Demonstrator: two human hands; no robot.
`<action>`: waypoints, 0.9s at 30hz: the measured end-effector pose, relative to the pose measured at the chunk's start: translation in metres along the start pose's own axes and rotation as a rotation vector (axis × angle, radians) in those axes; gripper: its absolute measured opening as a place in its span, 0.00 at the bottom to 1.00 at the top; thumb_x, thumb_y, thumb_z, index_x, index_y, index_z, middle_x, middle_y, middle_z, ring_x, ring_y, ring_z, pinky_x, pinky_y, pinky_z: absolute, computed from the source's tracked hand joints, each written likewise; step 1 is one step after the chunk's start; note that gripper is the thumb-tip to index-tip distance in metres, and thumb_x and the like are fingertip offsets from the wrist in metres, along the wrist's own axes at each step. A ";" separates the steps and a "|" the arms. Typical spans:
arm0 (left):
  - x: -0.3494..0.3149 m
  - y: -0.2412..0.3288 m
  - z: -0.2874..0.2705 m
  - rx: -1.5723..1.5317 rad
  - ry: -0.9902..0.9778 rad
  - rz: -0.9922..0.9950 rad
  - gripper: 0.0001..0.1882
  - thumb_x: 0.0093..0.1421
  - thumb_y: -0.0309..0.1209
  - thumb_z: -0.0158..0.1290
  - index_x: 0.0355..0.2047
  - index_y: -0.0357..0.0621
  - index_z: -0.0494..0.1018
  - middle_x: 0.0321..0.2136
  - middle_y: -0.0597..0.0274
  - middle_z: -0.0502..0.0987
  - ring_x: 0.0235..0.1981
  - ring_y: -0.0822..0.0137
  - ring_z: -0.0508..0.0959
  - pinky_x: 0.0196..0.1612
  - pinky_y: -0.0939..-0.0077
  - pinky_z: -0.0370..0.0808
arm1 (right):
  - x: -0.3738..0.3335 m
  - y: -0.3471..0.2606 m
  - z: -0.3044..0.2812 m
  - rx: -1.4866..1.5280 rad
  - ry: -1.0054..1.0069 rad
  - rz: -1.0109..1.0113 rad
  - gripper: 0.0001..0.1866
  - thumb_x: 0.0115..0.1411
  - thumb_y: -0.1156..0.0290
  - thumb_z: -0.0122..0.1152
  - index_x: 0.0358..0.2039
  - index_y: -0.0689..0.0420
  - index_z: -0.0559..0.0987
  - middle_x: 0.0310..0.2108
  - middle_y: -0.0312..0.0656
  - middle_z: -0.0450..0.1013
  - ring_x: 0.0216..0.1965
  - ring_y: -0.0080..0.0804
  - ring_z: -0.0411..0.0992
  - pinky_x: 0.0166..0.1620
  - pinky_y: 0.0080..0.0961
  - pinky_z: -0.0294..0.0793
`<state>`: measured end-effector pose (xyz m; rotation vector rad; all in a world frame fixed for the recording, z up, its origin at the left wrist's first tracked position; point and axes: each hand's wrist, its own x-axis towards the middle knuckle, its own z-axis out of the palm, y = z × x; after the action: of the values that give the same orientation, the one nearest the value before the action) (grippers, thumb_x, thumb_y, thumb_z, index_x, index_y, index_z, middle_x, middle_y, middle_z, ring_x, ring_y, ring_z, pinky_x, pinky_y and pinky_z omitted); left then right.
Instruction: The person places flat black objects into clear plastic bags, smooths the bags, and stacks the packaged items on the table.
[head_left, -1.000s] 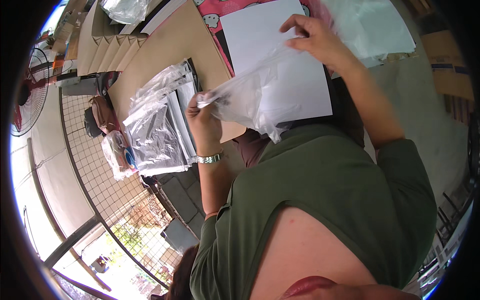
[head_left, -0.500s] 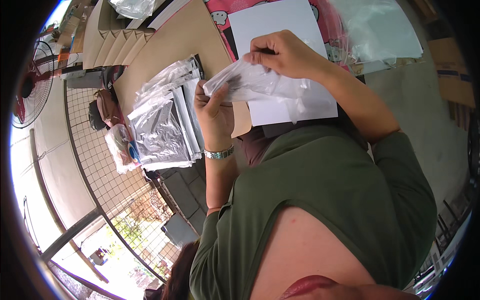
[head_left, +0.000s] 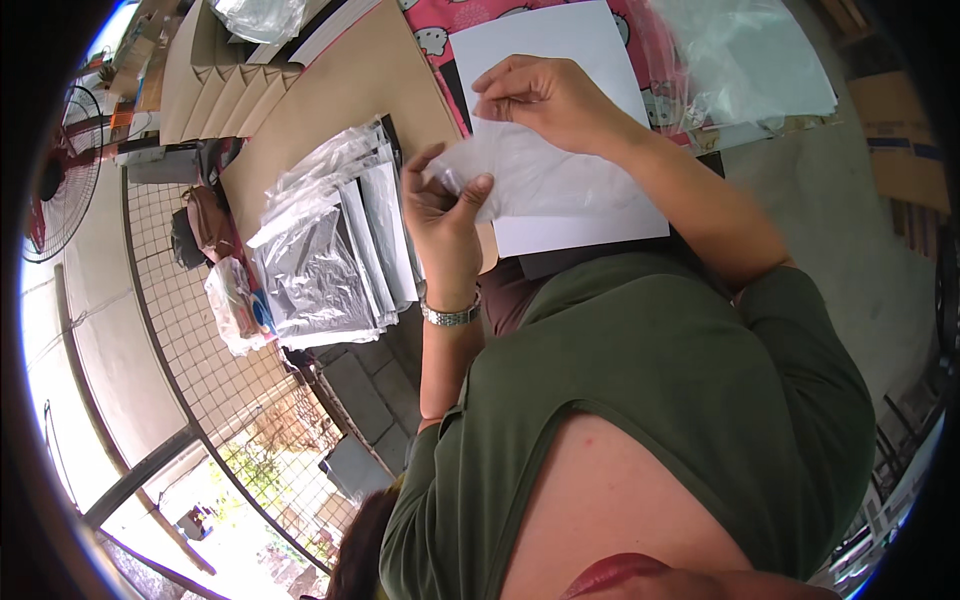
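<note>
Between my two hands stretches a thin clear plastic bag (head_left: 545, 180), held above a white sheet of paper (head_left: 560, 35). My left hand (head_left: 445, 205), with a metal watch on its wrist, grips the bag's left end between thumb and fingers. At the bag's upper edge, my right hand (head_left: 550, 100) pinches the film with its fingertips. The paper lies at the near edge of the table, partly hidden by the bag and my right hand. Left of my left hand is a stack of plastic-wrapped flat packs (head_left: 315, 270), dark and white inside.
Brown cardboard (head_left: 320, 110) covers the table's left part, with folded brown card pieces (head_left: 230, 100) at the far left. Loose clear plastic bags (head_left: 750, 65) lie on the right over a pink patterned cloth (head_left: 430, 40). A fan (head_left: 65, 185) stands far left; cardboard boxes (head_left: 905, 130) stand right.
The bunched bag has been spread wider and flatter. My right hand has shifted slightly left and up, while my left hand has moved a little right and its fingers have loosened.
</note>
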<state>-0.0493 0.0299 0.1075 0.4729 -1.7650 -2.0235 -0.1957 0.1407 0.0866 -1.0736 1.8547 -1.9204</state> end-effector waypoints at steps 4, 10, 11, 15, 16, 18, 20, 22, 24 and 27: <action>-0.011 -0.015 -0.019 -0.130 -0.026 -0.209 0.06 0.55 0.23 0.54 0.34 0.39 0.71 0.29 0.67 0.74 0.32 0.78 0.71 0.35 0.85 0.68 | -0.003 -0.025 0.020 0.489 -0.025 0.372 0.05 0.58 0.72 0.56 0.30 0.60 0.76 0.20 0.36 0.72 0.16 0.16 0.63 0.21 0.16 0.63; -0.002 0.000 -0.057 -0.615 -0.043 -0.244 0.10 0.62 0.37 0.46 0.32 0.43 0.68 0.32 0.61 0.74 0.35 0.68 0.74 0.44 0.72 0.71 | -0.035 -0.039 -0.003 0.523 -0.968 0.310 0.05 0.57 0.73 0.56 0.32 0.61 0.74 0.24 0.42 0.74 0.21 0.20 0.67 0.23 0.20 0.66; -0.005 -0.004 -0.069 -0.648 -0.135 -0.307 0.12 0.62 0.39 0.45 0.33 0.43 0.69 0.33 0.61 0.74 0.35 0.68 0.74 0.44 0.72 0.70 | -0.036 -0.039 -0.013 0.590 -0.910 0.273 0.06 0.56 0.73 0.57 0.33 0.61 0.75 0.24 0.41 0.74 0.22 0.21 0.69 0.26 0.20 0.68; -0.030 -0.021 -0.090 0.075 -0.193 -0.489 0.16 0.60 0.39 0.46 0.42 0.40 0.68 0.37 0.57 0.73 0.43 0.63 0.73 0.43 0.68 0.72 | -0.024 -0.031 -0.067 1.057 -0.565 0.324 0.09 0.53 0.73 0.61 0.34 0.63 0.77 0.24 0.40 0.75 0.29 0.24 0.73 0.35 0.19 0.71; -0.034 -0.020 -0.095 0.254 -0.234 -0.474 0.17 0.59 0.39 0.47 0.43 0.40 0.68 0.39 0.55 0.73 0.45 0.59 0.72 0.44 0.63 0.73 | -0.017 -0.030 -0.079 1.047 -0.620 0.311 0.10 0.53 0.73 0.60 0.35 0.63 0.76 0.25 0.40 0.75 0.30 0.25 0.73 0.37 0.19 0.71; -0.013 0.013 -0.105 -0.434 -0.029 -0.427 0.22 0.57 0.43 0.48 0.46 0.40 0.68 0.43 0.48 0.72 0.49 0.52 0.70 0.47 0.49 0.71 | -0.018 -0.030 -0.079 0.494 -1.050 0.397 0.11 0.55 0.72 0.58 0.37 0.64 0.74 0.27 0.40 0.75 0.29 0.26 0.73 0.36 0.20 0.72; -0.003 0.037 -0.101 -0.619 -0.223 -0.295 0.30 0.56 0.50 0.49 0.52 0.40 0.63 0.48 0.45 0.68 0.50 0.49 0.69 0.46 0.44 0.71 | -0.022 -0.029 -0.079 0.150 -0.977 0.404 0.10 0.56 0.71 0.57 0.36 0.63 0.73 0.27 0.40 0.74 0.29 0.28 0.73 0.36 0.22 0.72; -0.001 0.035 -0.089 -0.345 -0.391 -0.376 0.32 0.55 0.50 0.52 0.52 0.38 0.63 0.48 0.49 0.69 0.48 0.56 0.70 0.47 0.54 0.70 | -0.032 -0.028 -0.086 0.043 -0.410 0.337 0.07 0.56 0.70 0.56 0.33 0.60 0.73 0.27 0.39 0.74 0.28 0.30 0.73 0.36 0.26 0.72; -0.003 0.023 -0.075 0.161 -0.556 -0.388 0.28 0.54 0.44 0.55 0.49 0.37 0.66 0.44 0.54 0.71 0.44 0.64 0.72 0.46 0.65 0.70 | -0.011 -0.035 -0.081 0.696 -0.294 -0.022 0.12 0.57 0.63 0.56 0.31 0.60 0.73 0.26 0.38 0.74 0.26 0.23 0.71 0.35 0.23 0.70; 0.008 0.019 -0.068 0.318 -0.472 -0.443 0.17 0.57 0.34 0.53 0.43 0.37 0.70 0.37 0.55 0.75 0.40 0.65 0.74 0.47 0.67 0.68 | -0.005 -0.031 -0.098 0.856 -0.224 0.390 0.17 0.60 0.59 0.52 0.36 0.62 0.74 0.24 0.34 0.73 0.20 0.16 0.65 0.28 0.23 0.68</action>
<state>-0.0201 -0.0345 0.1173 0.5534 -2.4721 -2.2936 -0.2479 0.2219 0.1236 -0.5528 0.8571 -1.9287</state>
